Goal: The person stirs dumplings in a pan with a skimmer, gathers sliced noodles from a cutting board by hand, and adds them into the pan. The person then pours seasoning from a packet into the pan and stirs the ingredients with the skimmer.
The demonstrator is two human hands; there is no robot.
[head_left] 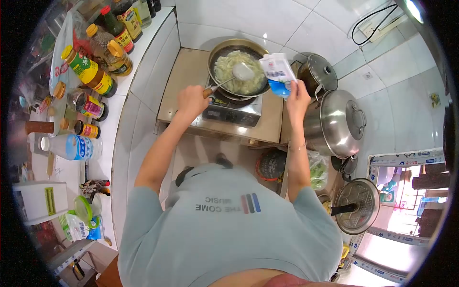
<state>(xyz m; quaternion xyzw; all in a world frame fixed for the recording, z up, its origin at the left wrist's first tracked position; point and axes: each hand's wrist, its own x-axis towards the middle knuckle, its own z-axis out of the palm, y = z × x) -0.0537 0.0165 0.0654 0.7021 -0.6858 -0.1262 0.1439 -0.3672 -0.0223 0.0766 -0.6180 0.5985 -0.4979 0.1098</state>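
Observation:
My left hand is closed around the wooden handle of a ladle. The ladle's round bowl rests over pale, thinly cut food in a wide pan. A gas stove stands beneath the pan. Between the fingers of my right hand is a white and blue packet, tilted beside the pan's right rim. Whether anything falls from the packet I cannot make out.
Right of the stove stand a lidded pot and a large steel pot. Several sauce bottles line the left ledge. A bag of greens and a glass lid lie nearer on the right.

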